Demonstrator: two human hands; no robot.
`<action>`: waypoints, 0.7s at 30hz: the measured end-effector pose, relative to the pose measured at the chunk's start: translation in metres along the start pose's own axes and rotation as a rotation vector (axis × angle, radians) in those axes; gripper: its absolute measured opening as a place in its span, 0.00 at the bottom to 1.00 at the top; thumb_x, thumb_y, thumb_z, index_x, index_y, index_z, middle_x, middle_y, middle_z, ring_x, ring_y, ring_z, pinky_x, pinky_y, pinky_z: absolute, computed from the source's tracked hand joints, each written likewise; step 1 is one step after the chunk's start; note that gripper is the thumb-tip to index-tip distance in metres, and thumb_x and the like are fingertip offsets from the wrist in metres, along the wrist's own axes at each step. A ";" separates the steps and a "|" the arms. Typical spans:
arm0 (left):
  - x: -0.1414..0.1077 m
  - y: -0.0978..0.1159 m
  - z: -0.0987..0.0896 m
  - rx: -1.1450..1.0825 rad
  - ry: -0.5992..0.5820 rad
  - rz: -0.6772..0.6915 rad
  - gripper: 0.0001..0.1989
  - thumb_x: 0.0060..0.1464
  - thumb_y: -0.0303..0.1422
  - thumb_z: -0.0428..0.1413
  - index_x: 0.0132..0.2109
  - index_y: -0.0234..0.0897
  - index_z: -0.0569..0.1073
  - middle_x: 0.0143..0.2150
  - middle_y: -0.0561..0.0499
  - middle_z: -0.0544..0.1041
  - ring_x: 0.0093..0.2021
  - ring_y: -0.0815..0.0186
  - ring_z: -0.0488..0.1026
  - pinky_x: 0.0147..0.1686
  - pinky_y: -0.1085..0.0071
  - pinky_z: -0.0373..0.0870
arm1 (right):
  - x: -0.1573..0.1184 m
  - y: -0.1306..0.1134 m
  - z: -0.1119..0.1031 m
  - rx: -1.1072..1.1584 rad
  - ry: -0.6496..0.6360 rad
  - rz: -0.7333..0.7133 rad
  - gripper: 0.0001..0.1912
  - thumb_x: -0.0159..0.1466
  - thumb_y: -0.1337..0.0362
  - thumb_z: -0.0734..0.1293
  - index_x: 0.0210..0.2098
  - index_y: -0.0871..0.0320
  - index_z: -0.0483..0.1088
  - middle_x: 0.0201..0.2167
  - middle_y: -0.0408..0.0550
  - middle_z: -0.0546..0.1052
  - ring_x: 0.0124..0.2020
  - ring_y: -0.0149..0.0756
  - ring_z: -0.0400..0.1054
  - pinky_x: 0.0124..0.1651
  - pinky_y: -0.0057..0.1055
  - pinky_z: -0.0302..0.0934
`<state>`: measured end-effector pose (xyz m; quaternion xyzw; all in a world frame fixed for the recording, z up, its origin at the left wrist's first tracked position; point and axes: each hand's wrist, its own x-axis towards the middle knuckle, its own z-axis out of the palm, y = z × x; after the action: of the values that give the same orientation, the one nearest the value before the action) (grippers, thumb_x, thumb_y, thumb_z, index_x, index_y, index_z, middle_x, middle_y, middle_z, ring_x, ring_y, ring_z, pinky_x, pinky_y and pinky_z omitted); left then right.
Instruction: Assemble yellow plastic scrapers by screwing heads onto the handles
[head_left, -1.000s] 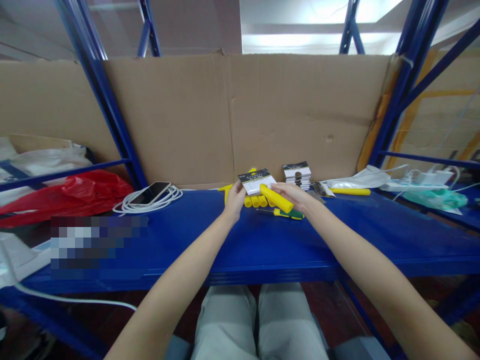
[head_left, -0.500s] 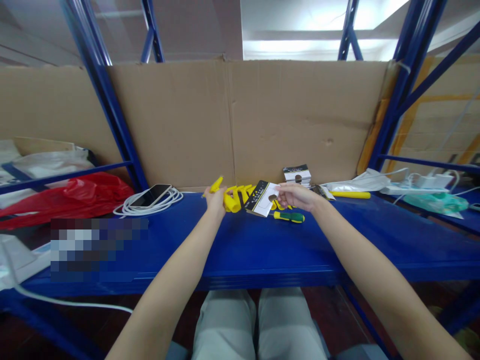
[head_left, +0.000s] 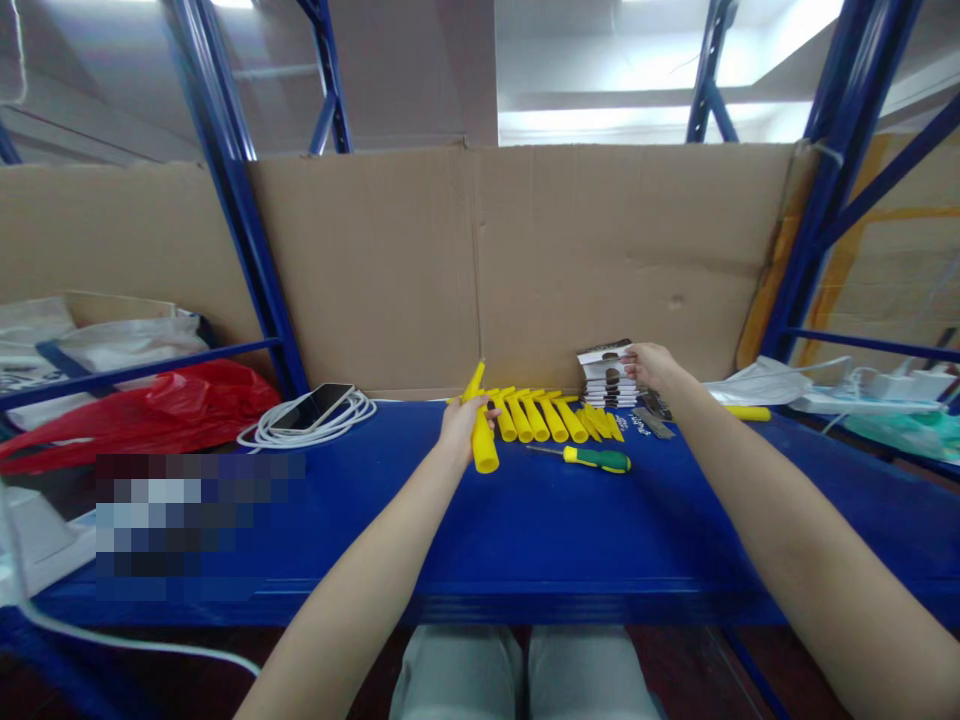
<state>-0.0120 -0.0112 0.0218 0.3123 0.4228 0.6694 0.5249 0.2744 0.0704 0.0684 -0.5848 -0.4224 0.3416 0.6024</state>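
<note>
My left hand (head_left: 459, 425) is closed around a yellow hollow plastic handle (head_left: 486, 452), its wide round end toward me and its thin end pointing up and away. Beside it several similar yellow handles (head_left: 534, 422) lie in a row, with smaller yellow pieces (head_left: 600, 424) at their right. At the stack of folded cards (head_left: 609, 390), my right hand (head_left: 651, 364) pinches a black-and-white card (head_left: 600, 358) with a dark round cutout. That card sits tilted over the stack. In front of the row lies a screwdriver (head_left: 598, 459) with a green and yellow grip.
A phone (head_left: 319, 402) rests on a coiled white cable (head_left: 259, 432) at the left, near a red plastic bag (head_left: 187, 400). Flat grey pieces (head_left: 654, 424) lie right of the stack. Cardboard (head_left: 600, 250) walls the back, between blue posts. A power strip (head_left: 862, 400) stands far right.
My right hand has moved right and away with the card, from above the yellow handles to the stack. My left hand has brought its handle nearer and slightly right. The view has tilted up slightly.
</note>
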 end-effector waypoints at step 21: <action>-0.009 -0.002 0.006 0.029 -0.101 -0.073 0.09 0.50 0.18 0.52 0.39 0.30 0.66 0.27 0.51 0.73 0.17 0.73 0.69 0.11 0.79 0.57 | 0.032 0.039 0.018 -0.312 0.287 -0.074 0.22 0.53 0.69 0.68 0.47 0.62 0.67 0.27 0.49 0.74 0.20 0.29 0.67 0.23 0.26 0.64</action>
<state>-0.0039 -0.0182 0.0227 0.3377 0.4165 0.6269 0.5652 0.2742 0.1099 0.0327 -0.6977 -0.4013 0.1630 0.5706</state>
